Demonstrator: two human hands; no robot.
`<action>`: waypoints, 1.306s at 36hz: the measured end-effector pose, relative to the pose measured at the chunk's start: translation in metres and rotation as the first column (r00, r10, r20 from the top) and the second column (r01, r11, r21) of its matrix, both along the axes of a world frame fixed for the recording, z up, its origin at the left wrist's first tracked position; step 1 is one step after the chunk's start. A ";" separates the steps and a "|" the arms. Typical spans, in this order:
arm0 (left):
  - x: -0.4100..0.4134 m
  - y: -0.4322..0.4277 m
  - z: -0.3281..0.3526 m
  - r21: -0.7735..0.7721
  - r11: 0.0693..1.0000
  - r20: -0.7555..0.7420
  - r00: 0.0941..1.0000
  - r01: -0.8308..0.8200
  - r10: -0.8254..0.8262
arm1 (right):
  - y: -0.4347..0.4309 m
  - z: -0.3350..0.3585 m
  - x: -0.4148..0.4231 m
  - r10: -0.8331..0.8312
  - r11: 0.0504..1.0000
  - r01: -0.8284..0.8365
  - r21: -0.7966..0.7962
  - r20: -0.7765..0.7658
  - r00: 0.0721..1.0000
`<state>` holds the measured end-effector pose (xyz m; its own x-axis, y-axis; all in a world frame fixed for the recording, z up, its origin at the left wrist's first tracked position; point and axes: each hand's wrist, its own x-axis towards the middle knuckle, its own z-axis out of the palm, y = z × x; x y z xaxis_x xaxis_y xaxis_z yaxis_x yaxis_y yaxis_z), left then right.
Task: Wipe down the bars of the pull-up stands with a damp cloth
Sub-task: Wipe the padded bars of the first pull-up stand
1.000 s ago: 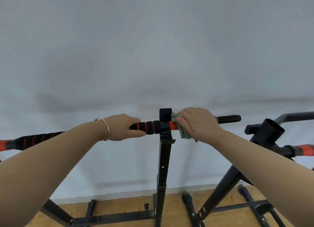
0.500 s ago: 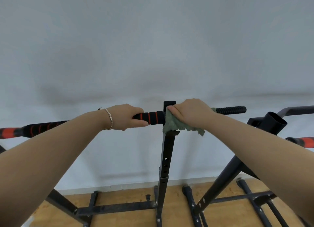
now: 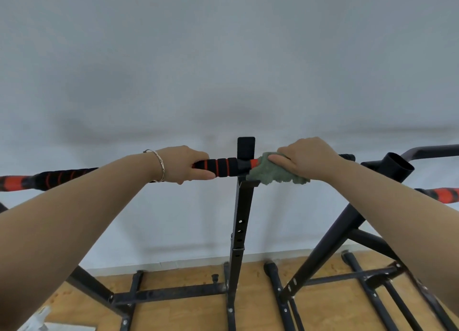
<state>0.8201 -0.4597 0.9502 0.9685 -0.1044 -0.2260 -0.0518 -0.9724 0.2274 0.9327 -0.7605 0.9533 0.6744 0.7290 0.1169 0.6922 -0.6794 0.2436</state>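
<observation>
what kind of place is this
Probably a home gym or exercise room: a pull-up stand with a foam-padded bar, a second stand beside it on the right, and a wood floor against a plain white wall.

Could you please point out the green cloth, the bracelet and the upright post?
green cloth (image 3: 270, 174): head view, its bunched middle.
bracelet (image 3: 162, 168): head view, the band at the wrist.
upright post (image 3: 242, 206): head view, its front face above the holes.
</observation>
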 end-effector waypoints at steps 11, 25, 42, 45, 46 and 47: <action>0.012 -0.050 0.024 -0.098 0.991 0.146 0.986 0.089 -0.075 | -0.012 -0.004 -0.009 0.112 0.993 -0.117 0.020 0.167 0.980; 0.022 -0.072 0.011 0.029 0.998 0.062 0.997 0.052 -0.054 | -0.006 0.002 -0.008 0.023 0.992 -0.034 0.122 0.093 0.995; 0.013 -0.040 0.009 0.041 0.999 0.063 0.998 0.001 -0.004 | 0.027 -0.005 -0.006 0.090 0.994 -0.097 0.056 0.115 0.989; 0.011 -0.031 0.003 0.031 1.000 0.067 0.998 0.001 -0.003 | 0.029 -0.011 -0.008 0.187 0.979 -0.198 0.053 0.165 0.968; 0.010 -0.028 0.002 0.028 1.000 0.064 0.998 -0.001 -0.001 | 0.029 -0.014 -0.006 0.189 0.977 -0.201 0.067 0.150 0.970; 0.009 -0.024 0.000 0.027 1.000 0.058 0.998 -0.002 0.000 | 0.029 -0.018 -0.003 0.189 0.973 -0.209 0.101 0.181 0.965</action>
